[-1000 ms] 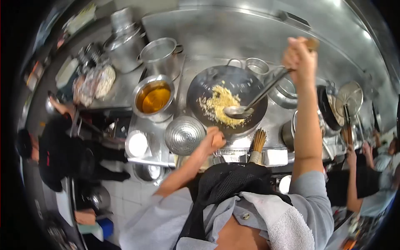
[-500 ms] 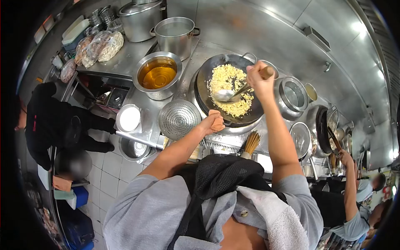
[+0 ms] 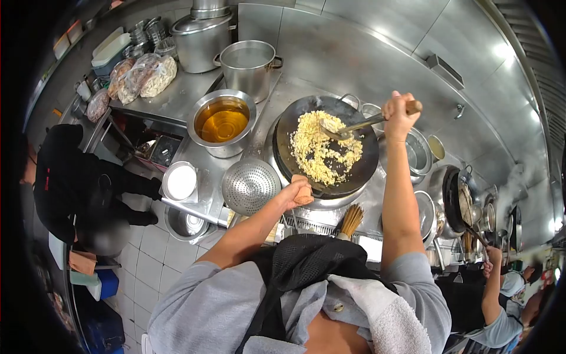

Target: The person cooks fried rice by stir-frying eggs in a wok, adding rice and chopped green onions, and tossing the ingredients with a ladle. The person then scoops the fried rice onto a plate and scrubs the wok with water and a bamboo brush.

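Note:
My left hand (image 3: 288,197) is closed on a folded orange cloth (image 3: 304,191) at the near rim of a black wok (image 3: 367,162); whatever the cloth covers there is hidden. Gripped in my right hand (image 3: 399,115), above the wok's right side, is a metal ladle (image 3: 364,123) with a wooden handle end. The ladle's bowl lies tilted in the upper part of yellow, grainy food that looks like fried rice (image 3: 312,147). This food is spread in a loose ring, and dark wok surface shows around it.
Left of the wok are a perforated strainer (image 3: 252,186), a basin of amber liquid (image 3: 197,138) and a large pot (image 3: 247,76). A bamboo brush (image 3: 352,220) stands in front. Metal bowls (image 3: 415,153) sit to the right. One person (image 3: 76,177) is at left; others work at right.
My right hand has moved up and to the right, drawing the ladle from the food's middle to its upper part. The food is spread differently. My left hand keeps its grip on the cloth.

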{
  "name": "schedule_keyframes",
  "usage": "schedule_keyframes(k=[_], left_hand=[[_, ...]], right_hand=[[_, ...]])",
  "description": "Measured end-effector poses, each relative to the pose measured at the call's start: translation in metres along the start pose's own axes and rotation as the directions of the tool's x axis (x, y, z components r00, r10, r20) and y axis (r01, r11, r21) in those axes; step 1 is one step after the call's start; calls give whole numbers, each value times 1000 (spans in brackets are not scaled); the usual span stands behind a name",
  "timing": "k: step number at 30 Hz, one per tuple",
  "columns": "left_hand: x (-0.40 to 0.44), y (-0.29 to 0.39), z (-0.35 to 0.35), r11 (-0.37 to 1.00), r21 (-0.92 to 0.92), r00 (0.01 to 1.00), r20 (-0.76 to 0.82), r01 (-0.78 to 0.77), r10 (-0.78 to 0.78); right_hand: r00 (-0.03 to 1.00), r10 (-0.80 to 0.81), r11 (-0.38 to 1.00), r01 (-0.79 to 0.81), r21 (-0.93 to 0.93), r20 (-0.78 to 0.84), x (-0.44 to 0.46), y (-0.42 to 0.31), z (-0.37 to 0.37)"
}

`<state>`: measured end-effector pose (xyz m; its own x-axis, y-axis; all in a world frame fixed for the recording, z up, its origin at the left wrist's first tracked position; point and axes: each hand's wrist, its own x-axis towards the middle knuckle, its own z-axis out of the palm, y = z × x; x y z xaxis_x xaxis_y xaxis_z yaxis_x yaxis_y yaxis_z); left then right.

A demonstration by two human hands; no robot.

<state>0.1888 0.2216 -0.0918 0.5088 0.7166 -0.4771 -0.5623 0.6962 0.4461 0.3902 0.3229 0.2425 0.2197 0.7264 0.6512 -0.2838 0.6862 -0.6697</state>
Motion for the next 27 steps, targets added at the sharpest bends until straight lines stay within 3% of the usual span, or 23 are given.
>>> schedule_keyframes(k=[2,5,6,8,9,10,12,14,15,16,18,20,24,25,27], left_hand=[[0,3,2,1000,23,1000,-13,6,-6],[-6,2,6,999,-41,999,-32,15,-16],[-4,6,7,1000,-18,999,-33,15,-16],[-17,-13,-5,981,-188,988,154,56,-27],[-65,-19,24,957,-283,991,95,-64,94],[-97,-26,31,968,-243,987,128,-59,92],[-145,-24,75,997,36,977,-201,-69,74],[-117,-24,41,984,-165,998,27,63,-60],[-107,-13,59,987,-157,995,-101,-11,-5],[-65,-7,21,960,-235,962,258,152,-89],[-93,-1,61,998,-10,996,-73,-54,53],[-118,-25,28,998,-58,999,43,-22,25],[-116,-77,-59,979,196,996,61,52,-65],[-118,-69,-41,977,205,996,59,57,-70],[-111,-39,28,997,-42,983,167,-66,72]], right_hand=[[1000,1,999,0,36,-20,-2,4,5],[954,297,950,-300,83,49,-10,12,-3],[959,281,954,-284,95,37,4,0,-1],[919,393,918,-394,35,27,13,-30,-1],[920,392,919,-393,22,18,18,-56,8],[924,381,924,-381,10,9,24,-85,23],[939,343,939,-343,-9,26,25,-137,51],[938,344,939,-343,-21,52,7,-132,69],[954,300,946,-292,-142,32,-3,-109,73],[968,251,935,-240,-262,12,-12,-86,68],[972,226,961,-234,-148,-70,-26,-22,35],[993,110,985,-115,-125,-46,-14,-23,1],[976,214,976,-212,-55,28,11,-121,28],[970,244,954,-238,-182,9,3,-133,46],[961,277,898,-264,-353,-13,-19,-123,70]])
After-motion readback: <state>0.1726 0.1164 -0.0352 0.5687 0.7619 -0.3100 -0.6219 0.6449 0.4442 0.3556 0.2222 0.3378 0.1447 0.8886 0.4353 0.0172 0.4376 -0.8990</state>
